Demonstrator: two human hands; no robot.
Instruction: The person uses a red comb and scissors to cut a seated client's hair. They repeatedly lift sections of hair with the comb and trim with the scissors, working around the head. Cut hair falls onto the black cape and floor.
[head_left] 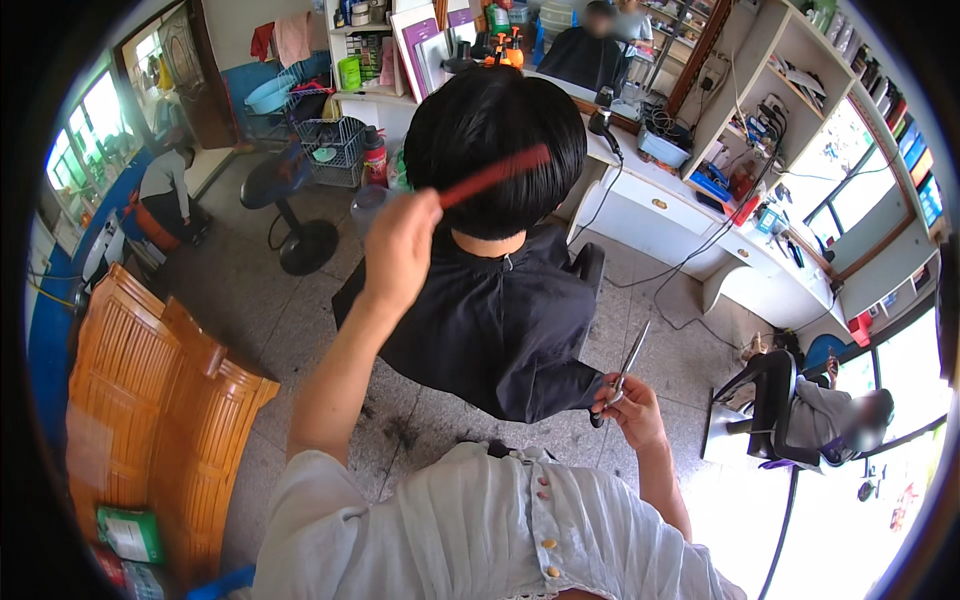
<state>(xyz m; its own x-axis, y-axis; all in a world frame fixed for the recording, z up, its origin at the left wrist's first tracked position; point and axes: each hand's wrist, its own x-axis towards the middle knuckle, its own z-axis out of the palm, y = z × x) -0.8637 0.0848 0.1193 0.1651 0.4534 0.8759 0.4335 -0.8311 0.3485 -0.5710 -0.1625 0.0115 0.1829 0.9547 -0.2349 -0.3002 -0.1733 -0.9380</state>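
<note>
My left hand [400,250] is closed around one end of a red comb [496,176], which lies slantwise against the back of a seated person's short dark hair [490,120]; the comb is slightly blurred. That person faces away from me, wrapped in a black cape [470,320] fastened at the nape. Lower and to the right, my right hand [632,408] grips a pair of scissors [630,360] by the handles, its blades pointing up and away. The right hand is beside the cape's lower right edge; whether it touches the cloth I cannot tell.
A white counter [640,200] with a mirror runs along the far side, with a hair dryer [601,112] and trailing cords. A black stool [290,200] and wire baskets stand far left, a wooden bench [150,400] near left. People sit at far left and right.
</note>
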